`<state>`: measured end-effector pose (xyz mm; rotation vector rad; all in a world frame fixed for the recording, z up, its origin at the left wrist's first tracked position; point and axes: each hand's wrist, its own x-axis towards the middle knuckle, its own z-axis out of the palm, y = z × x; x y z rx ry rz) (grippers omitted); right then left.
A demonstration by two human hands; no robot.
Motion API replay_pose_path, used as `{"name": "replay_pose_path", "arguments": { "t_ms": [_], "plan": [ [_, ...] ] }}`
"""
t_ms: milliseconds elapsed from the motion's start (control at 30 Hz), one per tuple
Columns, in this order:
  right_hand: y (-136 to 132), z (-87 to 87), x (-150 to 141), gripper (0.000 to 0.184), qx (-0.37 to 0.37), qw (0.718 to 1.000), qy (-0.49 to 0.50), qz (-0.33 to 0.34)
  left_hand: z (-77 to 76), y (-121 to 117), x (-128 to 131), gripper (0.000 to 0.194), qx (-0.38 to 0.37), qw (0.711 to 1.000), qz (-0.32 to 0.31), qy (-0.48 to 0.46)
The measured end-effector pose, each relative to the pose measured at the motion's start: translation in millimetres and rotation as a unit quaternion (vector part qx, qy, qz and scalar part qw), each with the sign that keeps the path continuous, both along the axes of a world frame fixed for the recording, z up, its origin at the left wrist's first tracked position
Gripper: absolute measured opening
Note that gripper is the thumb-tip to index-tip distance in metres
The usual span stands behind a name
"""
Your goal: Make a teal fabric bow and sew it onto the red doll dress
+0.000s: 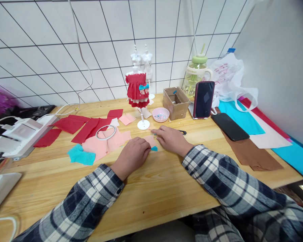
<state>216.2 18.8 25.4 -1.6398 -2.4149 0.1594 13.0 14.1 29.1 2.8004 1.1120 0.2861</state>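
Observation:
My left hand (134, 155) rests low over the table, fingers curled and pinched on a small gathered piece of blue crepe paper (154, 148). Beside it my right hand (172, 140) reaches in from the right, its index finger stretched out and touching down among tiny scraps on the tabletop. A pink paper piece (149, 140) lies between both hands. Just beyond them stands a small white dress form (143, 124) wearing a ruffled red paper dress (136, 88) with a blue and pink bow (143, 88). Part of a black-handled tool (183, 132) shows behind my right hand.
Pink paper sheets (101, 146), red paper pieces (86, 131) and a white ring (106, 137) lie left. A pink bowl of sequins (161, 115), cardboard box (176, 107), propped phone (204, 101), drink bottle (195, 75) and black phone (229, 126) stand or lie right.

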Motion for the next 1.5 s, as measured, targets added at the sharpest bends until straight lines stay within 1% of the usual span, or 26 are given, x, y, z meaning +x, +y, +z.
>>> {"name": "replay_pose_path", "arguments": {
  "t_ms": [133,267,367,467,567,633,667,767,833,933,1067,1233,1400,1500],
  "plan": [
    [7.2,-2.9,-4.0,0.030,-0.002,1.000,-0.015,0.002,0.9,-0.7,0.5,0.021,0.005,1.000,0.002,-0.001],
    [12.0,-1.8,-0.4,0.027,-0.003,0.999,-0.028,-0.044,3.1,-1.0,1.2,0.021,0.004,1.000,0.001,0.005],
    [13.1,-1.8,6.7,0.027,-0.003,0.996,-0.036,-0.079,4.2,-1.6,1.5,0.020,0.006,1.000,0.006,0.012],
    [11.9,-1.9,12.4,0.029,0.013,0.996,-0.031,-0.082,4.7,-2.4,1.7,0.021,0.010,1.000,0.009,0.018],
    [7.6,0.7,12.3,0.030,0.044,0.996,0.003,-0.084,4.8,-2.9,1.9,0.021,0.008,1.000,0.011,0.021],
    [3.4,3.4,8.7,0.030,0.052,0.996,0.035,-0.059,4.2,-2.8,1.9,0.022,0.009,1.000,0.011,0.021],
    [1.0,4.6,6.2,0.029,0.046,0.997,0.049,-0.031,3.7,-2.5,1.8,0.022,0.012,1.000,0.010,0.021],
    [-5.7,5.9,-1.4,0.026,0.001,0.995,0.074,0.071,1.6,-1.2,1.0,0.022,0.025,0.999,0.007,0.028],
    [-8.8,5.0,-4.9,0.024,-0.017,0.992,0.075,0.104,0.4,-0.2,0.2,0.022,0.029,0.999,0.004,0.033],
    [-9.9,2.6,-6.4,0.024,-0.024,0.992,0.052,0.112,-0.6,0.6,-0.5,0.023,0.024,0.999,0.001,0.036],
    [-9.3,1.0,-6.3,0.022,-0.029,0.994,0.038,0.100,-1.0,-0.3,-0.4,0.023,0.019,0.999,0.008,0.041],
    [-12.0,1.8,-8.2,0.023,-0.016,0.994,0.045,0.095,-0.2,-1.7,-0.1,0.021,0.022,0.999,0.008,0.037],
    [-13.7,3.3,-9.9,0.022,-0.017,0.995,0.026,0.098,-0.9,-0.5,-0.6,0.020,0.020,0.999,0.011,0.028],
    [-14.0,4.0,-11.1,0.024,0.002,0.995,0.039,0.095,-2.7,0.7,-0.9,0.018,0.018,1.000,0.011,0.021]
  ]
}}
